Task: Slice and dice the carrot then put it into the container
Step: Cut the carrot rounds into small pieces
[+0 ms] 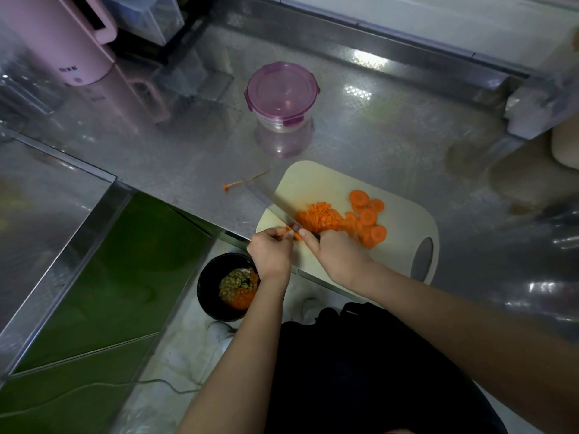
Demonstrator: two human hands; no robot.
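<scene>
At the worktop's near edge, the right hand grips the knife over the cutting board, the left hand pinches a carrot piece, with the cut carrot just right and the lidded container farther back.

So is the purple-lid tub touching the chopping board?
Apart. The head view shows bare shiny counter between the tub and the chopping board.

Glossy embossed metal surface with bright reflections, matt smooth plastic cutting board, shiny metal knife blade, clear container under a translucent purple plastic lid, smooth pink plastic kettle
</scene>
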